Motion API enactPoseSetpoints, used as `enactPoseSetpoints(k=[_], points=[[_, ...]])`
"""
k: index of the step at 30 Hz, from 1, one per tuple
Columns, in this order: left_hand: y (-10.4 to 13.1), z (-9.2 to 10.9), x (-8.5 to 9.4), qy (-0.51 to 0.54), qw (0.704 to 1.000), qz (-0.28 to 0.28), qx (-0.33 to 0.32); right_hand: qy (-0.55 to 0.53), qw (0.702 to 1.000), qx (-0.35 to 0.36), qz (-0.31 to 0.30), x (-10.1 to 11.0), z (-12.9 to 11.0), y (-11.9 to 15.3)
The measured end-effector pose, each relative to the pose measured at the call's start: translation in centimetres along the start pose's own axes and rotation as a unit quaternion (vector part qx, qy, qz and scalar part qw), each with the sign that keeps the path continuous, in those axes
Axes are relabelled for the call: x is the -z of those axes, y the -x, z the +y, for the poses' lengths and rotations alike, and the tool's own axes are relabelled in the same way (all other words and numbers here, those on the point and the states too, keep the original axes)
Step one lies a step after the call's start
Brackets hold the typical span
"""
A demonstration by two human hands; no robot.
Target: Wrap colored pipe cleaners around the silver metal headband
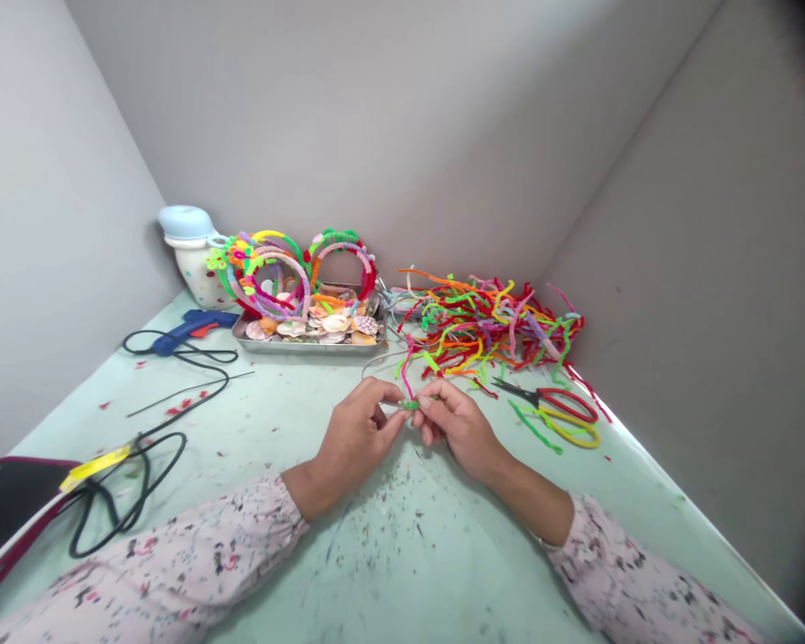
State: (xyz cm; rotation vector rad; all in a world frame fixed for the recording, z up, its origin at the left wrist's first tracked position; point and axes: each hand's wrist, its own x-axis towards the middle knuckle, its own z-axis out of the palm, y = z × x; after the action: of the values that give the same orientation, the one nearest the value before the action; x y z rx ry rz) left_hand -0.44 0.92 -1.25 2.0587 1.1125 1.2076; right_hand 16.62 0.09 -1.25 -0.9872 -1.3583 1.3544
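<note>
My left hand (357, 436) and my right hand (464, 429) meet over the middle of the table, fingertips almost touching. Between them is a small green pipe cleaner (410, 405), pinched by both hands. From the same spot a pink pipe cleaner (408, 368) sticks up at a slant. Behind my fingers curves a thin grey wire (376, 360); whether it joins the held piece I cannot make out. Closest to my right hand on the table are scissors (563, 407) with red and yellow handles, beside a loose green pipe cleaner (535, 427).
A metal tray (309, 346) of seashells bears several colourful wrapped hoops (278, 309). Right of it lies a heap of pipe cleaners (503, 326). At left are a blue glue gun (194, 329), its black cord (184, 443), a lidded cup (198, 264) and a dark red-edged device (20, 501). Walls enclose the table.
</note>
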Motion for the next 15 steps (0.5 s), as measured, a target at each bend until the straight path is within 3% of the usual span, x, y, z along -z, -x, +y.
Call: enactPoseSetpoints(k=[5, 11, 15], points=[[-0.02, 0.64, 0.27, 0.004, 1.0, -0.003, 0.014, 0.024, 0.999, 0.018, 0.024, -0.17, 0.13, 0.03], [-0.19, 0.84, 0.52, 0.023, 0.996, 0.054, 0.073, 0.032, 0.997, 0.035, 0.057, -0.11, 0.52, -0.06], [-0.6, 0.24, 0.54, 0.1, 0.984, 0.005, 0.149, 0.025, 0.995, 0.042, 0.087, -0.18, 0.52, -0.14]])
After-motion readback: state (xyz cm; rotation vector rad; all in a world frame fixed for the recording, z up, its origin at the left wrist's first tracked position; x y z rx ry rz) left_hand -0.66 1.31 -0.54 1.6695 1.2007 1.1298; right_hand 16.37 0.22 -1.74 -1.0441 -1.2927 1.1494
